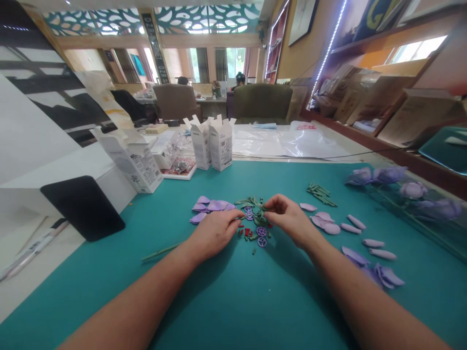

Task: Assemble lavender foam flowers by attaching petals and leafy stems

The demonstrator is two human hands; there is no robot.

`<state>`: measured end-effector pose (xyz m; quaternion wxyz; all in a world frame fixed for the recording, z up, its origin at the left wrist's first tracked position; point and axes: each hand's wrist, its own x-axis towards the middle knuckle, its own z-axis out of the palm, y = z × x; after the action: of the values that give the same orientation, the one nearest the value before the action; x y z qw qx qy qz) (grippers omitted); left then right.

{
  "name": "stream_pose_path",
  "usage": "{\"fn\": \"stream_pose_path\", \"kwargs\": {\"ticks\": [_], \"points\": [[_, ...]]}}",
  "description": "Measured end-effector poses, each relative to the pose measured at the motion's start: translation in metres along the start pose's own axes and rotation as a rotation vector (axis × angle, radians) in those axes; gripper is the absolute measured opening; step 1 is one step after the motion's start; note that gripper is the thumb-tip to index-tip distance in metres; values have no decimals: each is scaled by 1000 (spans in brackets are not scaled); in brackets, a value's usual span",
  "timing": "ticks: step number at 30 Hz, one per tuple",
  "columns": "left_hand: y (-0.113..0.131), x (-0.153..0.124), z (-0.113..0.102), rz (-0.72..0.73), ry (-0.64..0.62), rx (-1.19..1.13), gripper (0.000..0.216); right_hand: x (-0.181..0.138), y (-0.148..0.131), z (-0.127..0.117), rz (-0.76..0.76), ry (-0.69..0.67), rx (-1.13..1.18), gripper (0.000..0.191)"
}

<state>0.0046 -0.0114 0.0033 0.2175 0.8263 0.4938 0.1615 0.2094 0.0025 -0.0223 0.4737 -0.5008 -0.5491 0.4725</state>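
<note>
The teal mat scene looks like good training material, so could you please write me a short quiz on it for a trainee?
1. True or false: lilac foam petals lie on both sides of the hands.
2. What colour are the small wheel-shaped pieces just beyond the hands? A) red B) purple C) white
3. Fill in the blank: the left hand and right hand meet at a cluster of ____ pieces.

Key: 1) true; 2) B; 3) green
</note>
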Motion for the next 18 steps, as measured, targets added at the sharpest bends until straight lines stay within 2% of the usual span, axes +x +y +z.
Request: {"fn": "stream_pose_path", "kwargs": {"ticks": [5,13,18], "points": [[4,-1,-1,3,-3,-1,32,-9,-8,16,85,-12,101,23],[7,-2,-2,-15,24,-6,30,-8,-3,18,165,-31,221,18],[8,-3,-2,-12,30,-16,29,-11,-3,23,182,-42,217,24]]}}
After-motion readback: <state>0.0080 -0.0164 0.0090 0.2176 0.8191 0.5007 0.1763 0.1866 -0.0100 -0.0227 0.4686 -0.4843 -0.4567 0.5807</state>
